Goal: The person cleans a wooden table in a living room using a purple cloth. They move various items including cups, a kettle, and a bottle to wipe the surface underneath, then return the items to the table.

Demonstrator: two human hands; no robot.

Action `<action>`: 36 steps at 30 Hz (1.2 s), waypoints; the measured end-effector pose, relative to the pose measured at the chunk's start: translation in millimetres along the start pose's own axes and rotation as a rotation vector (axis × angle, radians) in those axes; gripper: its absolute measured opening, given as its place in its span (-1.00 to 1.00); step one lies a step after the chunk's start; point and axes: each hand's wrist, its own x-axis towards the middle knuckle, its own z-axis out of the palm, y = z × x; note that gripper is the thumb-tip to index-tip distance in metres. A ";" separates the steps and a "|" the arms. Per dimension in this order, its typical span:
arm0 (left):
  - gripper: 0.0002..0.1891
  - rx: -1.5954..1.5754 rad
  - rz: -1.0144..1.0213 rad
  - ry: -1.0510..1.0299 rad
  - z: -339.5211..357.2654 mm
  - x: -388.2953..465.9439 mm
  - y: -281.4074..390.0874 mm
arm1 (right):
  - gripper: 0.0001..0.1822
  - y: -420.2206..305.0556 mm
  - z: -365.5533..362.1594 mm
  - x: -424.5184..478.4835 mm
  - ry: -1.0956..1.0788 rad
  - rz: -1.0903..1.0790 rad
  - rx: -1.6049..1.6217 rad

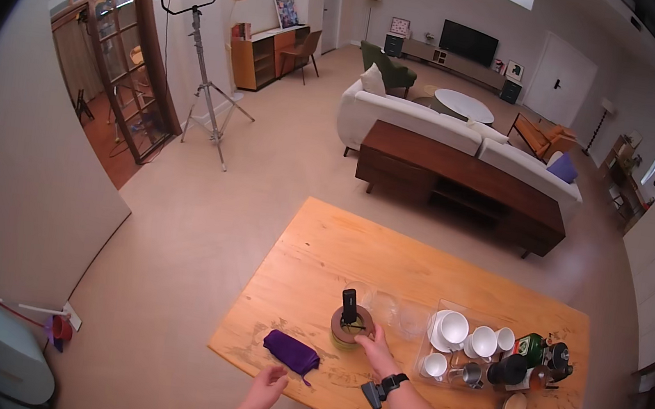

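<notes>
My right hand (370,342) grips the right side of a round container (341,336) with a wide brown ring-shaped rim and a greenish lower part. A black upright device (349,306) stands in the ring's opening; its lower end is partly hidden. My left hand (267,383), with loosely bent fingers and nothing visible in it, hovers by the table's near edge. Just beyond it a purple cloth pouch (292,352) with a cord lies on the wooden table (321,253). Clear round vessels (385,306) stand behind the container, their outlines faint.
Right of my right hand, a clear tray (419,365) carries white cups (453,328) and a small metal jug (471,374). A green canister (530,345), dark pots (507,370) and a round wooden lid (515,407) are farther right. A dark sideboard (461,179) stands beyond the table.
</notes>
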 end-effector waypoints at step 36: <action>-0.18 -0.003 -0.042 -0.511 155.8 -29.0 109.2 | 0.05 -24.6 -58.2 -173.6 0.258 -0.164 -0.613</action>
